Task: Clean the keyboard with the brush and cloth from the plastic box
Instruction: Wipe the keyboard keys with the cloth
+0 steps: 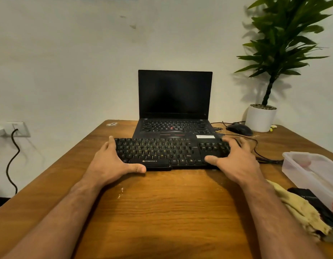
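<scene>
Gripping the keyboard (167, 153) mid-frame, left hand (113, 161) clamped on its left end, right hand (234, 161) on its right end. Space bar reads ZEBRONICS. Risk imo: sliding it could snag the cable (262, 157) trailing right. Cloth (300, 208) sits lower right on the counter (162, 212), beside the plastic box (311, 171); can't make out the brush.
</scene>
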Motion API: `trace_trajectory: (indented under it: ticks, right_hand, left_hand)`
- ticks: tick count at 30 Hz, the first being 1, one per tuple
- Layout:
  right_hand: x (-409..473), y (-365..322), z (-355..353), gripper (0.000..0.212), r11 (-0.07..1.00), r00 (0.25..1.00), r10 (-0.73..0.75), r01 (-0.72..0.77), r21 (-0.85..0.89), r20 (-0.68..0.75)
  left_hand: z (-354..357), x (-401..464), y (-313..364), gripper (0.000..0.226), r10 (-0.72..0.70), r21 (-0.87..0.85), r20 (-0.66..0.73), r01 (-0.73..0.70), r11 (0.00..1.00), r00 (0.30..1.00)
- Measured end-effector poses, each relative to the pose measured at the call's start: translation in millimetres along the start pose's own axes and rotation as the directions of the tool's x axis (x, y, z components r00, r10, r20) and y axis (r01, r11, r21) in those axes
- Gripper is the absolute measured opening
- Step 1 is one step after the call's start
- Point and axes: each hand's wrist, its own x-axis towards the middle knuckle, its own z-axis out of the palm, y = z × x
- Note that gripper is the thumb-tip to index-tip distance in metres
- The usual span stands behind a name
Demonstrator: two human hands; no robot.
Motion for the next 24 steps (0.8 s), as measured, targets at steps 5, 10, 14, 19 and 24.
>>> trace_trajectory:
  ticks: [5,10,14,19,24]
  right_hand:
    - [-11.4,1.9,-0.7,0.114,0.999,0.998,0.023,-0.021,-0.039,0.056]
    - [-9.7,4.7,0.8,0.103,0.999,0.999,0.039,-0.039,-0.033,-0.007]
    - [-6.8,5.5,1.8,0.098,0.999,0.999,0.037,-0.038,-0.039,-0.012]
    - [-3.2,5.4,5.8,0.097,0.997,0.999,0.038,-0.038,-0.061,-0.011]
    - [-8.6,3.7,5.6,0.095,0.998,0.999,0.034,-0.035,-0.053,-0.014]
  left_hand:
    - [-1.1,-6.6,0.1,0.17,-0.052,0.017,0.012,0.051,0.999,0.999]
    - [-1.7,-4.6,6.0,0.162,-0.047,-0.012,0.014,0.047,0.999,0.999]
    - [-0.5,0.3,5.7,0.157,-0.043,-0.018,0.017,0.043,0.999,0.999]
    - [0.3,3.8,3.6,0.155,-0.048,-0.001,0.02,0.048,0.999,0.999]
    - [1.3,-2.8,4.3,0.155,-0.036,0.025,-0.036,0.037,0.999,0.999]
